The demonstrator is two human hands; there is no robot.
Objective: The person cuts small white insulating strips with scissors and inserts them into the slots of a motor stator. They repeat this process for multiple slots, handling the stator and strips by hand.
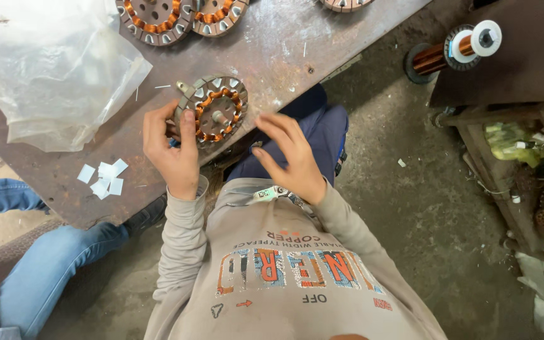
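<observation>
My left hand [172, 148] grips a round metal stator [214, 108] with copper windings around its inner ring, holding it tilted at the near edge of the worn metal table [284, 44]. The thumb presses on the stator's left rim. My right hand [289, 154] hovers just right of the stator with fingers spread and nothing in it. A small pair of scissors or snips [273, 193] rests on my lap against my grey sweatshirt.
More wound stators [158, 19] lie at the table's far edge. A crumpled clear plastic bag [51, 69] covers the left of the table, with small white paper pieces [103, 179] near it. A copper wire spool [454, 49] stands at right. Another person's jeans-clad leg [39, 264] is at lower left.
</observation>
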